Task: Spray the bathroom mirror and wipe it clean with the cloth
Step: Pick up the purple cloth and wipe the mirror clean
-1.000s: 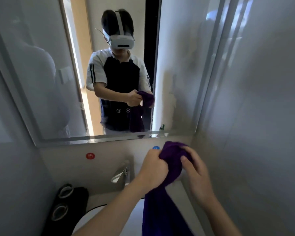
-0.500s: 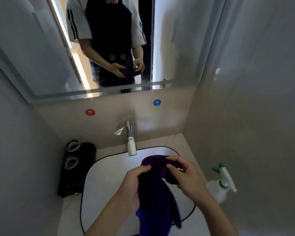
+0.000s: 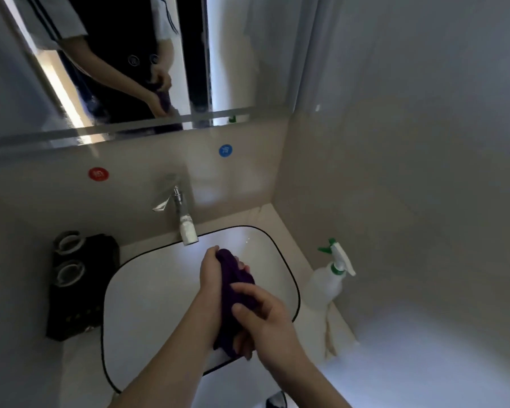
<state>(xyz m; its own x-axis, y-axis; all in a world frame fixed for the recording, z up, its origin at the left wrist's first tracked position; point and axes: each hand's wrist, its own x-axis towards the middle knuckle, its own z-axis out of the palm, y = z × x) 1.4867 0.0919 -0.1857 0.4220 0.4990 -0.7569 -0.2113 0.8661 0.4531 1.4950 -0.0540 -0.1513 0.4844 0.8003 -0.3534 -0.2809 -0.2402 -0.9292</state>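
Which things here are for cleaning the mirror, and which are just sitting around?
For the job: purple cloth held in both hands, left hand, right hand; spray bottle; mirror.

Just there: tap, sink, black tray, red sticker, blue sticker.

A single head-worn view looks steeply down and forward from above the sink [image 3: 147, 293], close over it. The tap [image 3: 186, 222] sits near mid-frame; the mirror [image 3: 124, 69] fills the upper left, apparently only its lower part. The right wall [image 3: 424, 142] crowds the right side.
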